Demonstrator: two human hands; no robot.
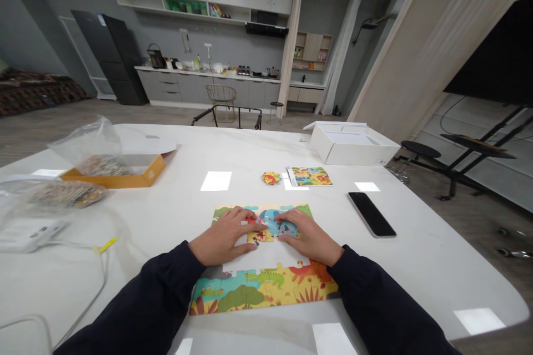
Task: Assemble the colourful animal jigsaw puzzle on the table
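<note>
A partly assembled animal jigsaw puzzle (266,291) lies on the white table, with bare table showing in its middle. My left hand (227,236) rests over its upper left part, thumb and index finger apart. The index fingertip touches small joined pieces (259,237) with a yellow and red picture. Between the thumb and fingers of my right hand (310,236) is a blue puzzle piece (288,229) with an elephant on it. It lies against the blue section (268,221) at the top. My fingers and palms hide parts of the upper rows.
Beyond the puzzle lie loose pieces (271,178) and a picture card (311,176). A phone (371,214) is at right, a white box (353,144) behind it. At left are an orange box (144,172), a bag of pieces (66,193), and a white charger (29,236) with cables.
</note>
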